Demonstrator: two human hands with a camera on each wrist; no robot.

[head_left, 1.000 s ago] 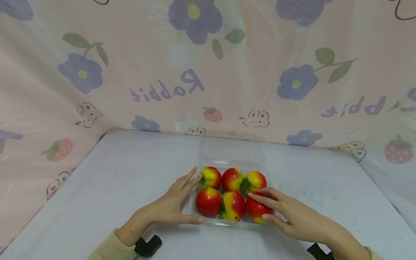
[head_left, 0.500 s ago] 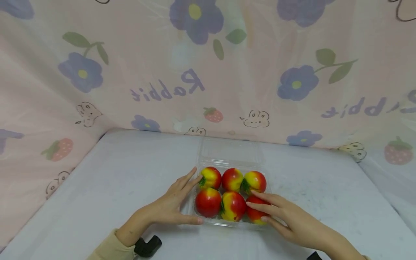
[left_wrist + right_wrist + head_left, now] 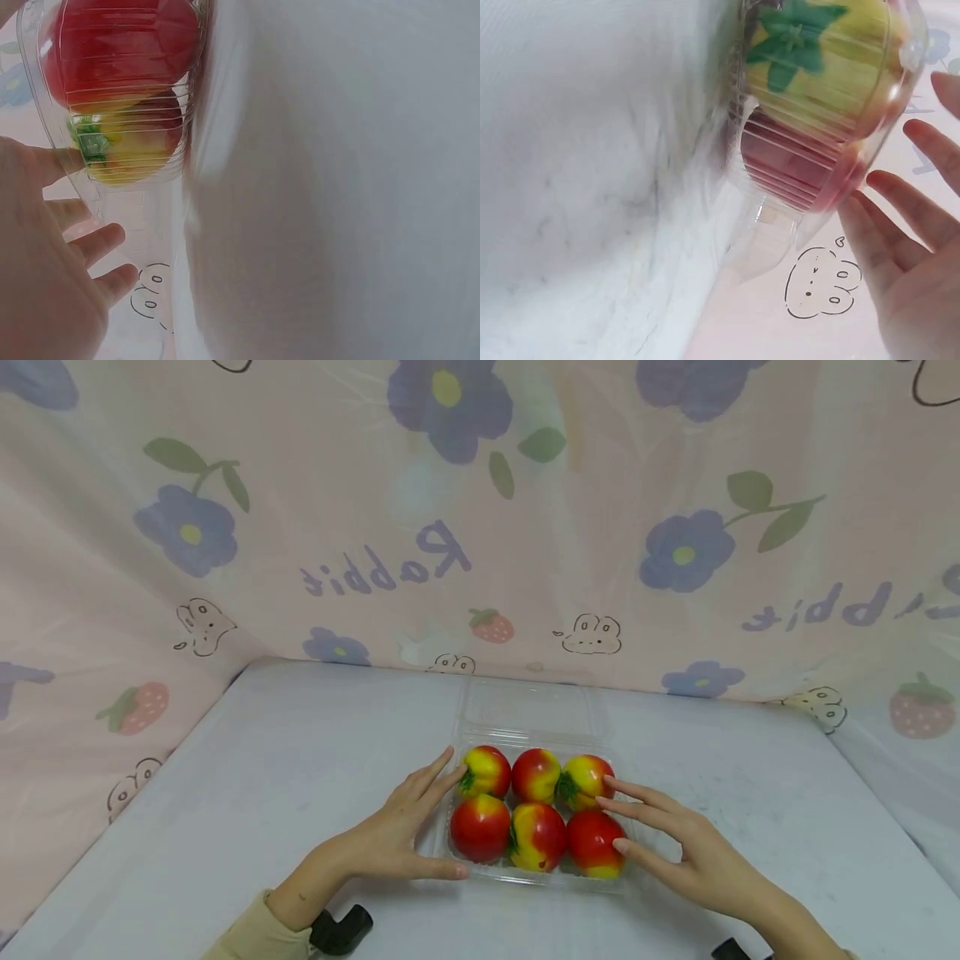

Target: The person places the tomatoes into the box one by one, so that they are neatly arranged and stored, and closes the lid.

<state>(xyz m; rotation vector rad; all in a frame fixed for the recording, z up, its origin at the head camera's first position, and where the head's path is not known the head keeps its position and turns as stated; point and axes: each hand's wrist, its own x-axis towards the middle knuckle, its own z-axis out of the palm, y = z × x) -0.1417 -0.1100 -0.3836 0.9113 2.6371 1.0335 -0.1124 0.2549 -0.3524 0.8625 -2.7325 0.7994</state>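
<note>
A clear plastic clamshell box (image 3: 517,878) lies on the table with its lid (image 3: 536,710) folded back. Two rows of shiny round red-and-yellow fruits fill it, some showing green leafy tops, such as the back right fruit (image 3: 587,781) and the front right fruit (image 3: 596,843). My left hand (image 3: 393,835) has its fingers spread along the box's left side, a fingertip by the back left fruit (image 3: 486,770). On the right side, my right hand (image 3: 686,847) holds its fingers loosely extended at the rim, by the two right fruits. Neither hand grips anything.
The white table (image 3: 337,718) ends at a pink printed curtain (image 3: 525,568) behind and to the left. A black wrist mount (image 3: 341,931) sits under the left sleeve; another dark mount (image 3: 729,950) shows by the right wrist.
My right hand has drawn off the front right fruit, moving right and slightly back to the box's side, uncovering that fruit. The left hand stays where it was.
</note>
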